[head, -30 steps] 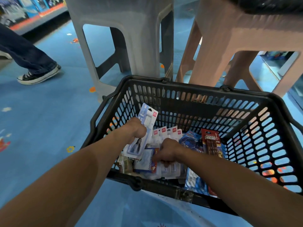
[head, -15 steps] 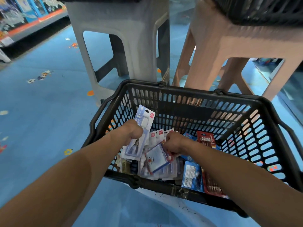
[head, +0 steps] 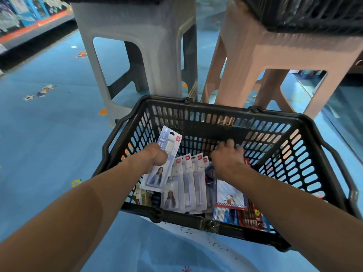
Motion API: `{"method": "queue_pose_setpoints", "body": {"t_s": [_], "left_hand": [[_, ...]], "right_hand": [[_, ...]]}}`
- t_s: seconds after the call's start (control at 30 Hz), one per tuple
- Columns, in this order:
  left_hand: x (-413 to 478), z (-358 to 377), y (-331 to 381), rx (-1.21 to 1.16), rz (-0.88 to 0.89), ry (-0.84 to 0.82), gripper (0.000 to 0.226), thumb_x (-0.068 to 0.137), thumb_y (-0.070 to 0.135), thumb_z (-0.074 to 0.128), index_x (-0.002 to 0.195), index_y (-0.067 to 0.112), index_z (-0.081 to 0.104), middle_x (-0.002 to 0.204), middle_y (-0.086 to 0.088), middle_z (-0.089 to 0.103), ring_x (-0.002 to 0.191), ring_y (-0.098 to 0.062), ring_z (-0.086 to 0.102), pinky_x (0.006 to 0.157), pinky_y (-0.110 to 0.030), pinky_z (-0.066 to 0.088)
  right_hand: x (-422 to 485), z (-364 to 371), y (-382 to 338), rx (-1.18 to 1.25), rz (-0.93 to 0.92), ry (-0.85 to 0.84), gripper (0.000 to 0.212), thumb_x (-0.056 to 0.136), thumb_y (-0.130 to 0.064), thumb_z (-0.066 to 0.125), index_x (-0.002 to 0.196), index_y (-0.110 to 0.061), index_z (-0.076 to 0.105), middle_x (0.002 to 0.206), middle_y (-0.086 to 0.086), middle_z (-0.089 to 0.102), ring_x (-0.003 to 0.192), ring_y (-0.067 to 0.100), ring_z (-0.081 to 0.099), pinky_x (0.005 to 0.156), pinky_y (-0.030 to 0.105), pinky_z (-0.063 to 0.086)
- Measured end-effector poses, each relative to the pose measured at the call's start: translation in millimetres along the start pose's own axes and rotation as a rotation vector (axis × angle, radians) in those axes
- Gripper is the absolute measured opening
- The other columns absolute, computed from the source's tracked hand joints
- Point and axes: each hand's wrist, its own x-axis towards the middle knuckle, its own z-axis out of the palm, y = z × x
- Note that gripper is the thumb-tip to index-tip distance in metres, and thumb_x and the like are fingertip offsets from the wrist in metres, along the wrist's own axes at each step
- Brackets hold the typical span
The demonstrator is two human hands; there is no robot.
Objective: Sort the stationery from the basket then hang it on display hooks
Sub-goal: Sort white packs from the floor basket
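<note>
Left hand (head: 155, 157) grips one blister pack (head: 155, 177), tilted, over the basket (head: 216, 111). Right hand (head: 225, 160) is curled deeper inside; whether it holds anything cannot be told. Matching packs (head: 188, 181) lie between both hands, long axes pointing away; right hand judged better placed.

Blue patterned floor (head: 49, 134), grey stool (head: 137, 36) beside pink stool (head: 275, 52).
</note>
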Motion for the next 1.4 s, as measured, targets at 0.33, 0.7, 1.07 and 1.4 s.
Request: {"method": "queue_pose_setpoints", "body": {"t_s": [0.33, 0.7, 1.07, 1.4], "left_hand": [[13, 5, -8, 0.054, -0.045, -0.024, 0.047, 0.1, 0.002, 0.05, 0.147, 0.003, 0.044, 0.142, -0.019, 0.05, 0.124, -0.038, 0.052, 0.091, -0.035, 0.044], [26, 17, -16, 0.183, -0.04, -0.035, 0.05, 0.103, 0.007, 0.051, 0.151, 0.001, 0.039, 0.146, -0.02, 0.047, 0.126, -0.037, 0.051, 0.091, -0.034, 0.045], [19, 17, -18, 0.202, -0.063, -0.051, 0.041, 0.102, 0.001, 0.048, 0.142, -0.003, 0.046, 0.105, -0.014, 0.054, 0.081, -0.022, 0.049, 0.084, -0.03, 0.043], [9, 9, -16, 0.082, -0.081, -0.088, 0.038, 0.101, 0.003, 0.05, 0.138, 0.001, 0.052, 0.134, -0.02, 0.056, 0.116, -0.036, 0.055, 0.093, -0.035, 0.048]], "right_hand": [[-8, 18, -55, 0.593, -0.062, -0.289, 0.051, 0.088, -0.036, 0.073, 0.127, -0.008, 0.057, 0.128, 0.011, 0.061, 0.115, 0.027, 0.06, 0.088, 0.035, 0.053], [2, 24, -72, 0.675, 0.112, -0.375, 0.097, 0.073, -0.056, 0.083, 0.143, -0.006, 0.038, 0.144, 0.014, 0.048, 0.132, 0.032, 0.049, 0.1, 0.035, 0.047], [3, 38, -92, 0.804, 0.058, -0.319, 0.133, 0.061, -0.055, 0.091, 0.151, -0.01, 0.005, 0.14, 0.018, 0.047, 0.13, 0.037, 0.05, 0.101, 0.044, 0.05], [-3, 33, -88, 0.994, -0.028, -0.243, 0.122, 0.072, -0.032, 0.088, 0.158, -0.019, 0.002, 0.139, 0.016, 0.052, 0.127, 0.036, 0.055, 0.094, 0.038, 0.052]]}}
